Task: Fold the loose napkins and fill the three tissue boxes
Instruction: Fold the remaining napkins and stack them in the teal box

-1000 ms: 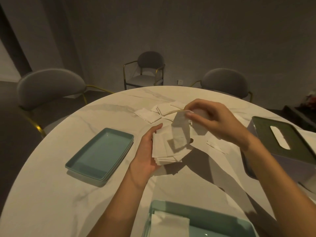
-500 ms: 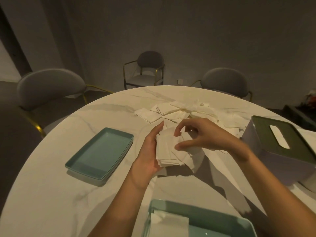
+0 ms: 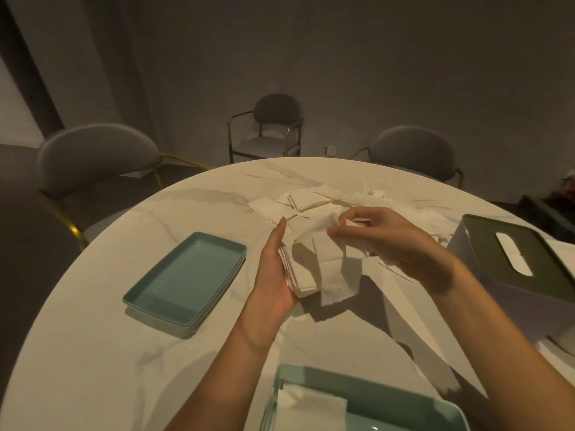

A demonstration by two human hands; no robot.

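A stack of folded napkins is held in the left hand, which lies palm up over the table; its fingers are kept nearly straight along the stack's left edge, with the stack resting against palm and fingers. A loose napkin is draped over the top of the stack and hangs past its near edge. This napkin is pinched by the right hand, whose thumb and fingers are curled close together on the paper above the stack.

A heap of loose napkins is spread on the table just behind both hands, some pieces flat, some crumpled. A tissue box with a dark green lid is seen at the right, near the right wrist; white paper shows in its slot. A teal tray is set to the left of the left hand, apart from it. A second teal tray is seen at the near edge, under the forearms, with a folded napkin lying in its left part. Whether the trays belong to boxes cannot be told.

Three chairs are placed beyond the table: one at the left, one by the far wall, one at the right.
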